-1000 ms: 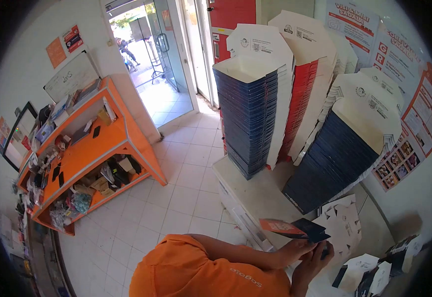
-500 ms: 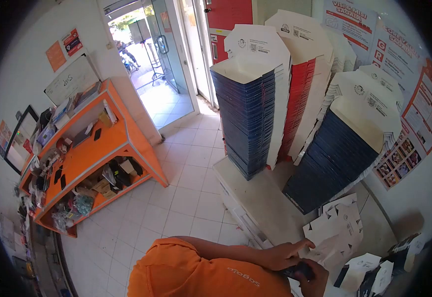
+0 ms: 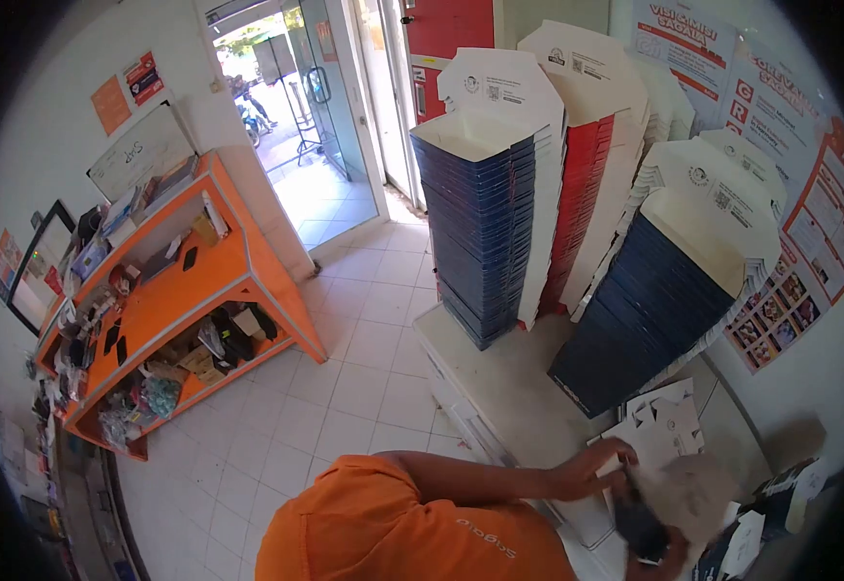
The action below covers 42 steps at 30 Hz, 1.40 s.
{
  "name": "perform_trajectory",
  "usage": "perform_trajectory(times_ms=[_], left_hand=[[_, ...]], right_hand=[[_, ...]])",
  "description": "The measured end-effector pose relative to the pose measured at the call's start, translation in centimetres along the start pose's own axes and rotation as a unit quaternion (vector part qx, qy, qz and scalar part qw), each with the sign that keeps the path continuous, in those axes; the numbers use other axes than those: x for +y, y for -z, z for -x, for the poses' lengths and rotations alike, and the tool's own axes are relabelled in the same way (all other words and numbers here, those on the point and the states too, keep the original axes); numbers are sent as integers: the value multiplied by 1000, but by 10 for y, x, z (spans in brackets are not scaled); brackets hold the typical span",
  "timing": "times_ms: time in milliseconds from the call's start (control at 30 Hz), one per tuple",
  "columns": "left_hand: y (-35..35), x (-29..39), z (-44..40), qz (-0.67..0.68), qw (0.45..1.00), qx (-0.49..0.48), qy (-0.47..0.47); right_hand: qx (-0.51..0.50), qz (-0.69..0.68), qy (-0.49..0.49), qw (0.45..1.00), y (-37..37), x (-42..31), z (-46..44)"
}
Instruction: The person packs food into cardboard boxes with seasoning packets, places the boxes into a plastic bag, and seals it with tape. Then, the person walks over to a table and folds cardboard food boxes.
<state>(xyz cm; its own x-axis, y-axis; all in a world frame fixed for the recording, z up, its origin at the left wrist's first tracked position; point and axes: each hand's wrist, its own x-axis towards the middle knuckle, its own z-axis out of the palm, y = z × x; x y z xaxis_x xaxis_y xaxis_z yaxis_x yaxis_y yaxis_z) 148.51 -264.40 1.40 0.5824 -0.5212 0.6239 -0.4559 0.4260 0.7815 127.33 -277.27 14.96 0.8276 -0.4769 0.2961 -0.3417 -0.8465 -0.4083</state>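
Note:
On the right of the table, a dark cardboard box (image 3: 641, 531) with a pale flap is smeared by motion, so its shape is not fully clear. My right hand (image 3: 672, 554) wraps around its lower end. My left hand (image 3: 585, 474) reaches across to the box's upper end, its bent fingers pinching the edge there. Just beyond my hands lie flat white cardboard blanks (image 3: 669, 416). Folded black-and-white boxes (image 3: 746, 542) sit beside my right hand, partly cut off by the dark image border.
Tall nested stacks of dark blue boxes (image 3: 480, 232), red boxes (image 3: 582, 194) and more blue boxes (image 3: 654, 300) stand on the table (image 3: 528, 382). An orange counter (image 3: 175, 300) holding clutter is on the left. Behind is a glass door (image 3: 330, 97).
My hands have moved apart, and the dark box between them has turned and shows longer. My left hand has shifted up from the box's side to its upper end. The orange-clothed shoulder has shifted right.

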Motion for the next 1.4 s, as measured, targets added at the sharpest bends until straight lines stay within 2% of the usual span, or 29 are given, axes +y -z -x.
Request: perform_trajectory(times_ms=[33,100,133,167,200,300,333,400,433,500,533,567,667,700,767,800,867,900,1000,1033,1067,1100,1133,1167,1200,1267,1300,1400], left_hand=[[9,-21,3,-71,985,-118,99],[1,-79,30,-225,937,-268,24],[1,-66,26,-298,894,-335,-13],[2,-52,16,-370,788,-486,73],[-2,-65,22,-387,766,-508,70],[-26,-171,57,-405,702,-580,84],[-36,-218,61,-389,683,-609,104],[-29,-225,55,-388,729,-563,30],[-11,-193,54,-396,779,-482,-66],[2,-168,43,-390,795,-447,-126],[-2,-174,34,-382,772,-499,-93],[-5,-178,26,-373,746,-549,-59],[-12,-182,11,-379,730,-568,-17],[-9,-173,3,-369,770,-520,-2],[-9,-136,-14,-344,840,-418,31],[-15,-110,-16,-339,847,-408,41],[-25,-53,-11,-328,861,-384,64],[-32,-42,1,-309,869,-385,45],[-45,-19,28,-269,877,-397,-35],[-43,-9,25,-263,872,-405,-75],[-40,-3,24,-257,867,-411,-116],[-38,-2,25,-230,895,-380,-46],[-40,1,20,-107,945,-299,79],[-42,2,10,19,957,-207,201],[-41,7,-1,144,932,-107,316],[-12,44,-42,281,820,-85,492],[-1,54,-55,342,746,-72,567],[0,41,-53,291,772,-71,561]], right_hand=[[80,7,15,997,0,40,7],[201,144,-30,969,20,56,5],[241,203,-17,949,21,79,4],[278,222,-43,934,16,99,2],[315,239,-71,916,6,119,1],[243,172,-134,945,-37,211,-3],[178,331,-66,924,-63,276,4],[183,243,-18,952,-61,226,-4],[199,239,-13,950,-67,217,-10],[283,160,57,944,-76,188,-19],[322,119,89,935,-83,180,-19],[306,116,78,942,-93,193,-17],[241,-55,-40,968,-92,144,-8],[244,-56,-87,964,-89,112,-4],[157,-183,-210,948,-133,144,12],[113,-244,-270,924,-153,154,19],[234,-344,-231,880,-154,48,4],[291,-339,-303,842,-145,5,-11],[293,-427,-308,798,-149,58,-26],[286,-392,-328,810,-145,71,-28],[251,-354,-305,848,-142,88,-26],[213,-313,-279,882,-139,106,-22],[173,-268,-252,913,-124,103,-21],[121,-180,-189,958,-111,97,-14],[124,-169,-109,972,-98,72,-11],[124,-144,52,980,-78,21,-4],[86,-155,63,982,-68,-3,-2],[73,-124,125,982,-84,-4,11]])
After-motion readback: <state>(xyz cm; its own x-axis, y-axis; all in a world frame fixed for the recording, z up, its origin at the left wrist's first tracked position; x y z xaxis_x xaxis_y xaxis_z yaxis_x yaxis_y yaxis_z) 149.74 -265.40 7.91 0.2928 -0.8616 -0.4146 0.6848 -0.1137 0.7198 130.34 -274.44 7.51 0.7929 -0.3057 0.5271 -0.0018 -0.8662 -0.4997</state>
